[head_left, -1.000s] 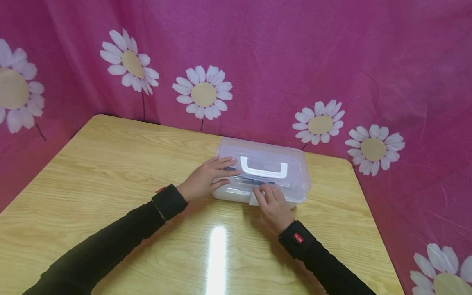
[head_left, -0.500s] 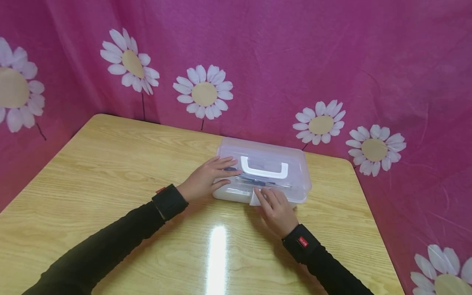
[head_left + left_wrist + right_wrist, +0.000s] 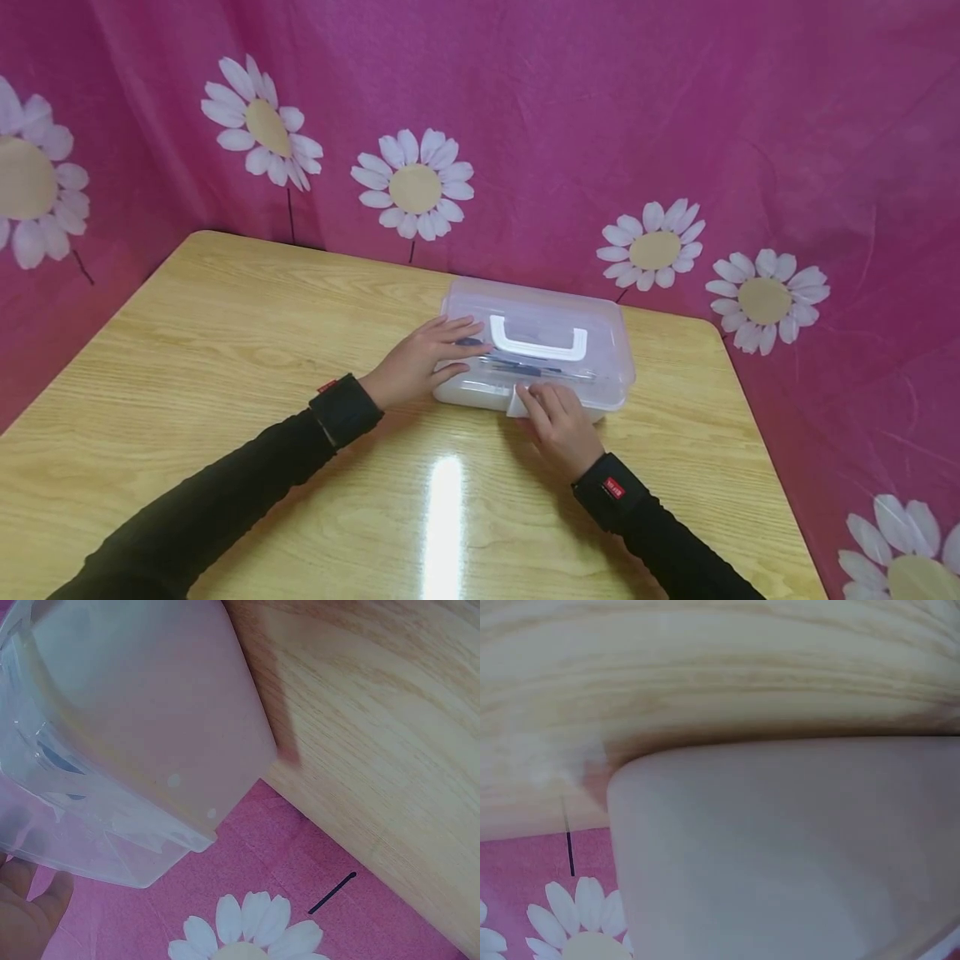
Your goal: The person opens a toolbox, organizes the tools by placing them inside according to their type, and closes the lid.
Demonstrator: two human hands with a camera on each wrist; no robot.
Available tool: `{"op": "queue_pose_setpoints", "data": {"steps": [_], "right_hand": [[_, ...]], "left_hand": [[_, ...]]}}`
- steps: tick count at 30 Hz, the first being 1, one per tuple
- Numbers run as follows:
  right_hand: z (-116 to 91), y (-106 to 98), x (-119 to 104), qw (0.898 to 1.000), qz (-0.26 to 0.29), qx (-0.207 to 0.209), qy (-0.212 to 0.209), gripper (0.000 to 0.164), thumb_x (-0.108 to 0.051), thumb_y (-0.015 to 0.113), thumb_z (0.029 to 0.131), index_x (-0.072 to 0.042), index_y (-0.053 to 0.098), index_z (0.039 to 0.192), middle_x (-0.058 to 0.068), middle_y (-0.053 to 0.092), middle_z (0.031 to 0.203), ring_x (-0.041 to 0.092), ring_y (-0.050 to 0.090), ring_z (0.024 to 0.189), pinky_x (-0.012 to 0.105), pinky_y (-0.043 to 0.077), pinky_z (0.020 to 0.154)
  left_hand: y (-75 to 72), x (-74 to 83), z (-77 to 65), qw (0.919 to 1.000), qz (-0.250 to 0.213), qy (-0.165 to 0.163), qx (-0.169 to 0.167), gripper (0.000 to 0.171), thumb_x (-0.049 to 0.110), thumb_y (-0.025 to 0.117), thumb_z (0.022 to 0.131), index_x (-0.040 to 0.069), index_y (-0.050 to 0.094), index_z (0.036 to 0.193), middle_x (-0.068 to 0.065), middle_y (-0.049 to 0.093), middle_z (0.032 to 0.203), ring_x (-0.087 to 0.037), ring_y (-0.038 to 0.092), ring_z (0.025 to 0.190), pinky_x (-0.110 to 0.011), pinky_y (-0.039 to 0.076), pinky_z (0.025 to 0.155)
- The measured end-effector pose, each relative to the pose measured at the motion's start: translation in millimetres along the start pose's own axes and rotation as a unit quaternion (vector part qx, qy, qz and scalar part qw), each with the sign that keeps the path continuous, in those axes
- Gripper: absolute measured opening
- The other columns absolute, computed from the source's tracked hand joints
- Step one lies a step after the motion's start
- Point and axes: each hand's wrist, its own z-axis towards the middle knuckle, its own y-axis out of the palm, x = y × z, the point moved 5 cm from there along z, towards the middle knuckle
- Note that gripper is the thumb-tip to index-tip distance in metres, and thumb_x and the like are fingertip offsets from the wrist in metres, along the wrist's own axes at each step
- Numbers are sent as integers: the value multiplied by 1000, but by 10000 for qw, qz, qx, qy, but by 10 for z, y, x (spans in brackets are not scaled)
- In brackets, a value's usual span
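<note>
A translucent plastic storage box [image 3: 603, 342] with its lid down stands at the back of the table. On the lid lies a white carry handle [image 3: 540, 352]. Slim dark tools [image 3: 517, 368] show through the lid; their kind is unclear. My left hand [image 3: 420, 358] rests with straight fingers on the lid's left side, and some of its fingertips [image 3: 52, 896] show in the left wrist view. At the box's front, my right hand [image 3: 564, 427] has bent fingers on the white latch [image 3: 515, 406]; its thumb is mostly hidden. Only the box wall [image 3: 772, 840] shows in the right wrist view.
The wooden table [image 3: 247, 333] extends left of and in front of the box. Behind it hangs a pink curtain [image 3: 525, 125] printed with white daisies, close to the box's back. A bright light reflection [image 3: 444, 525] lies on the tabletop.
My right hand has shifted slightly down and right at the latch, its wrist turning a little. The left hand stays in place, and the lid remains down.
</note>
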Motion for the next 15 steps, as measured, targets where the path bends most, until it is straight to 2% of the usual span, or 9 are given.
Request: {"op": "queue_pose_setpoints", "data": {"steps": [5,8,12,15], "right_hand": [[1,11,-2,9998,156,-14,99,35,-22,41,100,3,61,114,14,58,94,28,56,87,38,48,80],[7,22,-11,9998,118,-51,155,30,-16,51,92,2,61,113,14,57,93,28,55,86,38,48,79],[4,43,-18,9998,38,24,208,37,-13,63,78,2,61,111,14,56,90,29,53,84,40,47,76],[-1,59,-24,9997,-8,107,214,36,-14,62,78,2,62,110,14,56,89,29,53,83,40,46,74]], "left_hand": [[-12,11,-2,10000,24,7,14,43,15,69,85,18,61,127,-8,53,137,-25,45,132,-50,30,111],[-15,16,-2,10000,40,0,12,43,15,69,84,18,61,127,-8,54,137,-25,45,132,-50,30,111],[-1,10,1,10000,63,-12,-10,43,16,69,84,19,61,127,-8,54,137,-24,45,132,-49,30,112],[1,9,0,10000,60,-29,0,43,16,69,84,19,61,127,-8,54,137,-24,45,133,-49,30,112]]}}
